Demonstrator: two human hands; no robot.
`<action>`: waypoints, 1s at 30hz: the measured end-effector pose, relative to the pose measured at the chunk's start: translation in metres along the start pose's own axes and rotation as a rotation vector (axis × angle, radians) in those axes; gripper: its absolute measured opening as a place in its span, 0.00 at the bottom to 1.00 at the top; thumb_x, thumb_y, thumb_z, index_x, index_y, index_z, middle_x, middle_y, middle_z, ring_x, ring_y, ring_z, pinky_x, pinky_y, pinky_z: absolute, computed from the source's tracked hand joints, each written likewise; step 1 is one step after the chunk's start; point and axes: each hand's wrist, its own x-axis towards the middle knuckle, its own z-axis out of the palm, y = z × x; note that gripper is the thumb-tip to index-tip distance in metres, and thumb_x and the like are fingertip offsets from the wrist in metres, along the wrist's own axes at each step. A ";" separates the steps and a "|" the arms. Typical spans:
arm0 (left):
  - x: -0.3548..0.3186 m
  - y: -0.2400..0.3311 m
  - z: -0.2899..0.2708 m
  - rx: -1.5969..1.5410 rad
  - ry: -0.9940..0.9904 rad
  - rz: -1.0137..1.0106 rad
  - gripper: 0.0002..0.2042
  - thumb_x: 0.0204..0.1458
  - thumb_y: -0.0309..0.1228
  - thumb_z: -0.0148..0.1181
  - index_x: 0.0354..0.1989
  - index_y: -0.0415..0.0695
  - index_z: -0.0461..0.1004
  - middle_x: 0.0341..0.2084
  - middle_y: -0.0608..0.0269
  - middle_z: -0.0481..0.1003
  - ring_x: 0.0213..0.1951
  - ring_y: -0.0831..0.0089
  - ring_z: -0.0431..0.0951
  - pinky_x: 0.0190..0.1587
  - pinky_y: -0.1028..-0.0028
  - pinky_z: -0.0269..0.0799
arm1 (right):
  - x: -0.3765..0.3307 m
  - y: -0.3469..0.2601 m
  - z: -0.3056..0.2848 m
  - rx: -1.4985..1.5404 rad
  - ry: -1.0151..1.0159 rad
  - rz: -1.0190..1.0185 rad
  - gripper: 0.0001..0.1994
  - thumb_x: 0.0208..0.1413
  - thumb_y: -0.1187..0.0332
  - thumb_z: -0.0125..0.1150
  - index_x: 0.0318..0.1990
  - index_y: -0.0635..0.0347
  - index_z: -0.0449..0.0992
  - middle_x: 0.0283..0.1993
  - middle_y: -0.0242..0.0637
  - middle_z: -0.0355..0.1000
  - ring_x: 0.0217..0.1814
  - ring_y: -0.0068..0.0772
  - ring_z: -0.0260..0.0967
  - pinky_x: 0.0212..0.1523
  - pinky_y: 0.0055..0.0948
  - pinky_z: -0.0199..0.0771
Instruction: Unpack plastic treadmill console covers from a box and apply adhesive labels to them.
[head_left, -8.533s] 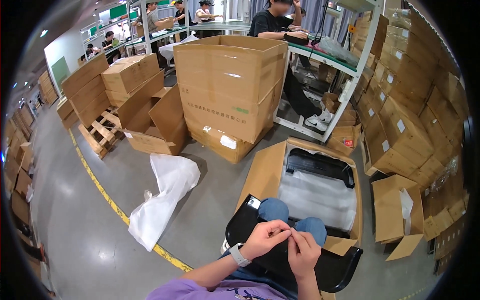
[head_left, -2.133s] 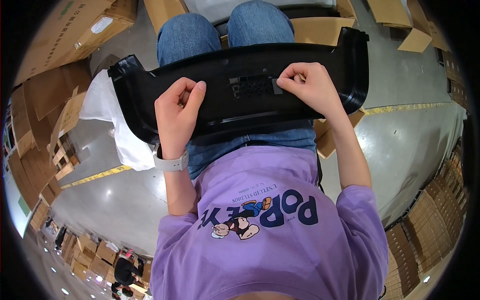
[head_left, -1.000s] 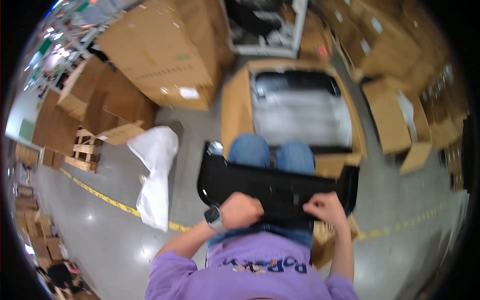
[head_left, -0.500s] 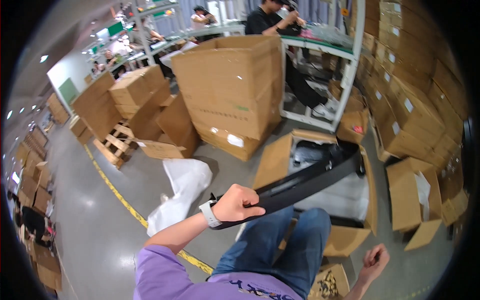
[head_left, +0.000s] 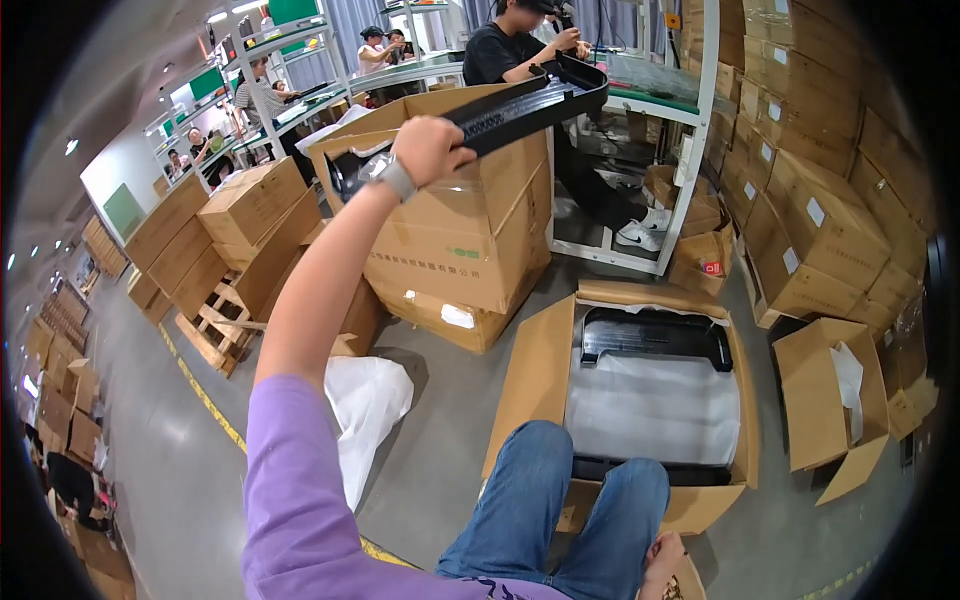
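Observation:
My left hand point(head_left: 428, 152) grips a long black plastic tray-like part point(head_left: 535, 112) with raised edges. It is held out over the open top of a tall cardboard box point(head_left: 440, 235). Another dark piece and some clear plastic film show at that box's left rim. My right hand point(head_left: 663, 560) is low beside my right knee, fingers curled, with nothing visible in it; a small carton lies just under it. In front of my knees stands an open cardboard box point(head_left: 500, 400) holding black plastic parts point(head_left: 655, 338) and a white foam sheet point(head_left: 650, 410).
A white plastic bag point(head_left: 365, 395) lies on the floor to the left, near a wooden pallet point(head_left: 215, 325) with cartons. Stacked cartons point(head_left: 820, 215) line the right side, by an open box point(head_left: 835, 400). A person in black point(head_left: 495, 55) sits at a workbench point(head_left: 650, 100) behind the tall box.
My left hand has carried the black part up and forward from above the open box to over the tall box. My right hand has moved left, in beside my knee.

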 end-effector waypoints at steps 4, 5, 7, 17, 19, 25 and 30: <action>0.048 -0.036 0.028 0.062 -0.075 0.040 0.16 0.41 0.43 0.64 0.17 0.41 0.75 0.17 0.51 0.73 0.25 0.54 0.75 0.29 0.61 0.70 | 0.002 0.018 0.017 -0.401 0.124 -0.258 0.11 0.55 0.70 0.43 0.22 0.61 0.65 0.15 0.27 0.57 0.15 0.15 0.51 0.16 0.18 0.47; 0.056 -0.040 0.031 0.091 -0.148 0.004 0.16 0.41 0.44 0.63 0.20 0.41 0.77 0.19 0.51 0.74 0.27 0.54 0.76 0.32 0.61 0.71 | 0.002 0.015 0.024 -0.519 0.178 -0.393 0.10 0.55 0.70 0.43 0.23 0.62 0.66 0.17 0.29 0.59 0.17 0.18 0.54 0.18 0.20 0.51; 0.062 -0.051 0.042 0.173 -0.214 -0.038 0.16 0.41 0.45 0.63 0.23 0.41 0.78 0.21 0.52 0.76 0.31 0.55 0.77 0.35 0.62 0.73 | -0.001 0.000 0.035 -0.641 0.237 -0.526 0.10 0.56 0.71 0.43 0.24 0.63 0.67 0.18 0.30 0.61 0.18 0.20 0.56 0.21 0.22 0.55; 0.043 -0.110 0.058 0.281 -0.285 -0.353 0.14 0.42 0.45 0.64 0.29 0.47 0.80 0.29 0.54 0.78 0.35 0.57 0.78 0.40 0.63 0.72 | 0.004 0.001 0.047 -0.567 0.278 -0.435 0.10 0.56 0.72 0.44 0.25 0.66 0.66 0.20 0.34 0.61 0.23 0.24 0.57 0.27 0.23 0.57; 0.041 -0.109 0.055 0.296 -0.265 -0.321 0.14 0.43 0.45 0.63 0.29 0.47 0.79 0.28 0.54 0.77 0.35 0.56 0.77 0.38 0.61 0.72 | -0.002 -0.004 0.050 -0.529 0.267 -0.405 0.08 0.56 0.74 0.44 0.27 0.66 0.67 0.21 0.33 0.62 0.22 0.21 0.55 0.25 0.22 0.54; 0.041 -0.076 0.084 0.286 0.032 -0.358 0.16 0.51 0.48 0.54 0.28 0.49 0.77 0.25 0.53 0.77 0.33 0.53 0.77 0.32 0.60 0.72 | 0.002 -0.003 0.039 0.126 0.267 -0.006 0.14 0.55 0.65 0.45 0.18 0.53 0.67 0.12 0.19 0.50 0.13 0.10 0.42 0.15 0.16 0.36; -0.004 0.058 0.148 -0.290 -0.167 -0.069 0.19 0.55 0.46 0.49 0.26 0.43 0.76 0.21 0.50 0.75 0.27 0.50 0.75 0.30 0.58 0.70 | 0.018 -0.042 0.038 0.394 0.122 0.044 0.13 0.55 0.65 0.41 0.18 0.54 0.59 0.13 0.21 0.46 0.13 0.14 0.41 0.14 0.19 0.37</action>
